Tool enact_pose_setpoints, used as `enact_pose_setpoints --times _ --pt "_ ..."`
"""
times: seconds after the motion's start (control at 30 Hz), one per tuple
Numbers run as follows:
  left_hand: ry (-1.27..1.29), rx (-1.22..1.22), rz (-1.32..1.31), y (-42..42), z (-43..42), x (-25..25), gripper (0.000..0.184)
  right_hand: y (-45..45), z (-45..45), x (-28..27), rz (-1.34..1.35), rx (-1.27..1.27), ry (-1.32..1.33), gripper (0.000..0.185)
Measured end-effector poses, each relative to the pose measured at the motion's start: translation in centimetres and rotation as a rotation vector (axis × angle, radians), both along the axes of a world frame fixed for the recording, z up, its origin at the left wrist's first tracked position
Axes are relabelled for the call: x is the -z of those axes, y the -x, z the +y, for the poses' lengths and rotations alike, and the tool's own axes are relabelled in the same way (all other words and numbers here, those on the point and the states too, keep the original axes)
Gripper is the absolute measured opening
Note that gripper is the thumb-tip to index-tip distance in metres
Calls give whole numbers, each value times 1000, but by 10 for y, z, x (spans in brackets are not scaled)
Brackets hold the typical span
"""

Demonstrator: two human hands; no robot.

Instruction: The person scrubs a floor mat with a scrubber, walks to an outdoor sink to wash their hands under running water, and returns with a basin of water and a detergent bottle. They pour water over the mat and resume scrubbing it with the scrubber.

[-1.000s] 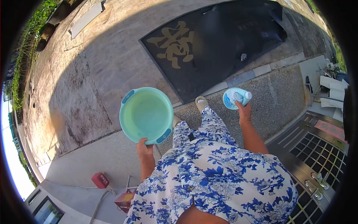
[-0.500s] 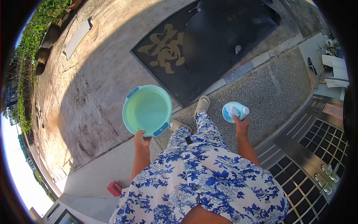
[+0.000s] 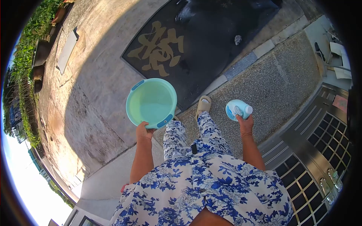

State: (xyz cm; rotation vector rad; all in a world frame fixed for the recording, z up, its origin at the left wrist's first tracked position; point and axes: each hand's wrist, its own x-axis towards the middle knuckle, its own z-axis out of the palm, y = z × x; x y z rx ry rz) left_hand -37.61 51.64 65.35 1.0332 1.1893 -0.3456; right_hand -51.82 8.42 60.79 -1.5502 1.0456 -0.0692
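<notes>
My left hand (image 3: pixel 144 132) grips the near rim of a round, pale green plastic basin (image 3: pixel 151 101) with blue handle patches on its edge. The inside of the basin faces up; whether it holds water I cannot tell. On the right, my right hand (image 3: pixel 246 124) is closed around a light blue bottle (image 3: pixel 237 109) with a white cap, probably by its handle, which my fingers partly hide. The bottle looks tilted, cap toward the right. Between the two lie my beige slippers and patterned trouser legs.
Ahead lies a large dark mat (image 3: pixel 203 49) with a tan character and a small crumpled pale lump (image 3: pixel 238 40) on it. A metal grid door (image 3: pixel 301 158) stands at right. Plants (image 3: pixel 28 75) line the far left, near a flat pale board (image 3: pixel 68 51).
The basin and my left hand have shifted slightly up and right. My body has moved forward over the ground, and the red object at lower left is now mostly hidden. Both grips stay the same.
</notes>
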Motion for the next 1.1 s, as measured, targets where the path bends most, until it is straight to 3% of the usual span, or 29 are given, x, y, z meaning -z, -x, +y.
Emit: enact_pose_setpoints --times 0.3,0.37,0.63,0.8,1.1 --pt "-160 214 144 -117 -26 158 34 -19 53 59 61 63 7 50" --pt "-233 269 191 -146 -40 201 37 -36 72 53 235 150 -39 50" --pt "-330 242 101 -227 -35 282 49 -41 120 105 233 271 -200 52" --pt "-354 113 196 -235 7 296 48 -42 132 135 220 249 -208 53" --pt "-217 -45 66 -195 79 277 34 -88 145 136 228 155 -266 50"
